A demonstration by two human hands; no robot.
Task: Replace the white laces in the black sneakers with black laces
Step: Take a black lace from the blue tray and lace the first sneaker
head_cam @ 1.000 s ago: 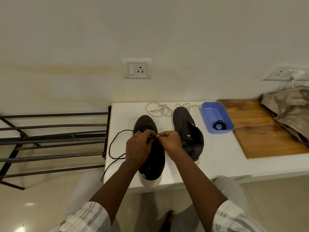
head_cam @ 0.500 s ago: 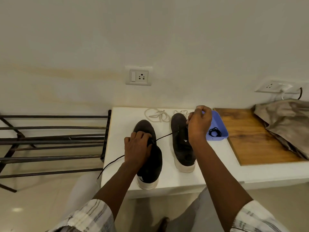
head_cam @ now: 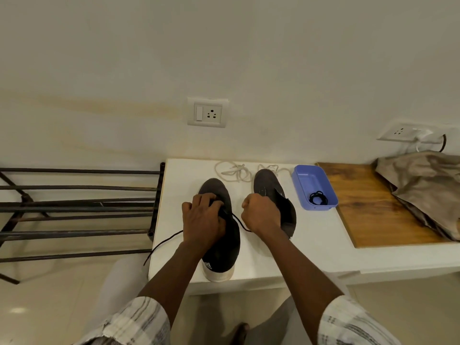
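Fingers (head_cam: 199,199) of the left hand (head_cam: 202,221) are curled down over the lacing area of the first sneaker (head_cam: 224,252), holding it on the white counter (head_cam: 323,235). Whether they also pinch the lace cannot be told, since the hand covers the eyelets. The right hand (head_cam: 261,214) is closed in a fist. The black lace (head_cam: 237,220) runs from under the left hand to the base of that fist, so the right hand is judged to grip one end. The other end trails toward 8 o'clock and hangs over the counter edge.

The second sneaker (head_cam: 267,180) stands at 3 o'clock of the first, partly behind the right hand, with no lace visible in it. The white laces (head_cam: 235,170) lie loose at 12 o'clock of the sneakers, close to the wall. A blue tray (head_cam: 307,179) at 2 o'clock holds the coiled spare lace (head_cam: 318,197), also black.

Assessment: removal of the white laces appears complete on both sneakers. Threading of the first sneaker is in hand, but the number of eyelets filled is hidden. Outstanding items are to finish that lacing, even out and secure the ends, then lace the second sneaker with the coil from the tray. Progress is judged at somewhat under half.
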